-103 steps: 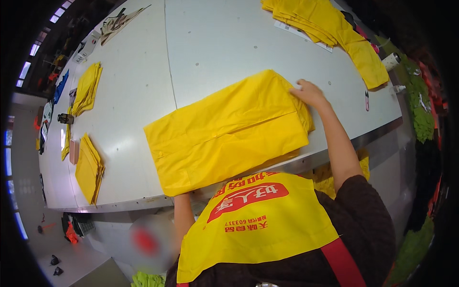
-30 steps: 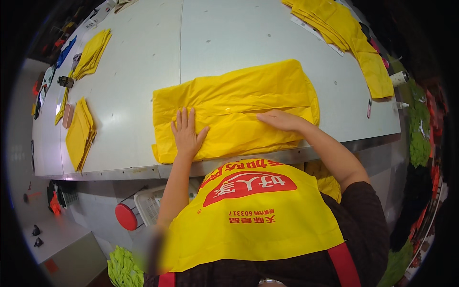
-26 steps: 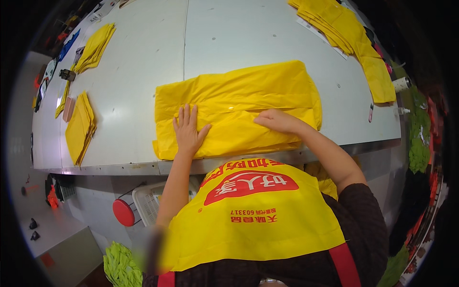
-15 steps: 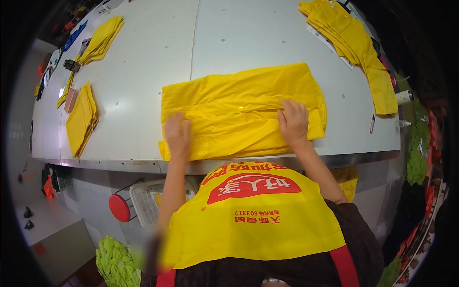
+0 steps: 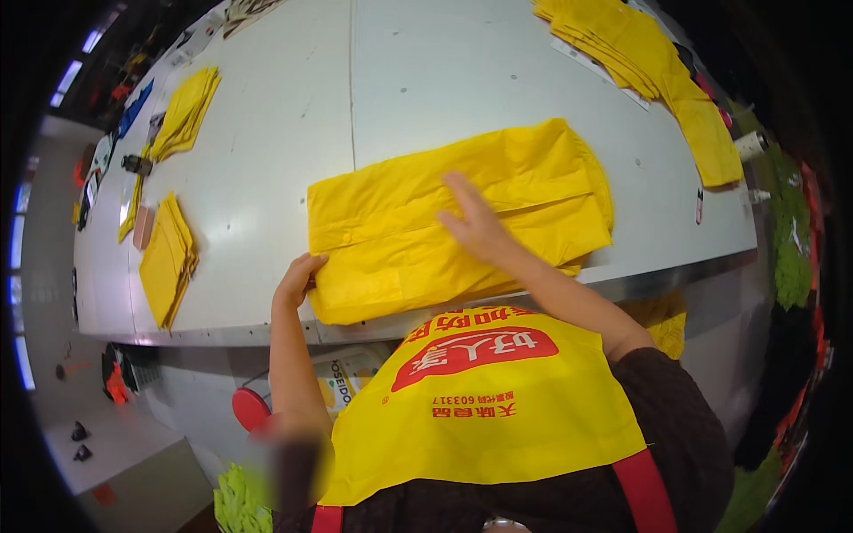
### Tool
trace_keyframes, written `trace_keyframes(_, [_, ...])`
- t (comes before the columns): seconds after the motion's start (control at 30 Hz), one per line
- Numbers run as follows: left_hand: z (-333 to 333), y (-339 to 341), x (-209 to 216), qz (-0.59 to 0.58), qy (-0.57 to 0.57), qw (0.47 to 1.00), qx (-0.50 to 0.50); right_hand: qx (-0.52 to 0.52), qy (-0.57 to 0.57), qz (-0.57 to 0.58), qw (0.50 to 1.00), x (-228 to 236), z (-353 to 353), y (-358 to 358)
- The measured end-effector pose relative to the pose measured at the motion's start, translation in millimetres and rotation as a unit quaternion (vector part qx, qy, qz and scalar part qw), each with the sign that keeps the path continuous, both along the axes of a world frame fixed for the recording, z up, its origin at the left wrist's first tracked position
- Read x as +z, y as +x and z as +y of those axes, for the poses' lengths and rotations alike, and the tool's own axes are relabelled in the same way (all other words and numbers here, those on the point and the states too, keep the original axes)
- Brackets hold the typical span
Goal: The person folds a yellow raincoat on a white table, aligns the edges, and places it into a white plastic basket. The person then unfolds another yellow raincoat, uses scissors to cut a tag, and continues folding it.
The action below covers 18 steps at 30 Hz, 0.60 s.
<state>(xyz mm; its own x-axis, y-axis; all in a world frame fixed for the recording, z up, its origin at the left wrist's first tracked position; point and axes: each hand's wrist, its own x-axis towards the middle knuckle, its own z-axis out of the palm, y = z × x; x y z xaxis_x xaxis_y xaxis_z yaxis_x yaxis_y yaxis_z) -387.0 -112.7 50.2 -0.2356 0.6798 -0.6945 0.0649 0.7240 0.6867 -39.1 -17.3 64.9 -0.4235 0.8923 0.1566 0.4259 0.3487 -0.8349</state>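
My left hand [image 5: 298, 280] seemingly pinches the soft, light folded yellow fabric garment's [image 5: 453, 218] corner; my right hand [image 5: 475, 222] presses flat, open.

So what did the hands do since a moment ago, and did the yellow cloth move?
The left hand slid from on top of the folded yellow garment out to its left edge, where the fingers now curl around the near corner. The right hand moved from the right end toward the middle and lies flat there. The garment stayed folded at the table edge, and the yellow stacks stayed put.
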Motion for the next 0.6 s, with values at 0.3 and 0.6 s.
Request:
trace_keyframes(0.3, [38,90,137,-0.222,0.257,0.940,0.036,-0.044,-0.261,0.362,0.894,-75,-9,-30])
trace_keyframes(0.6, [95,285,124,0.231,0.463,0.747,-0.418,-0.039,-0.547,0.579,0.604,-1,-23,24])
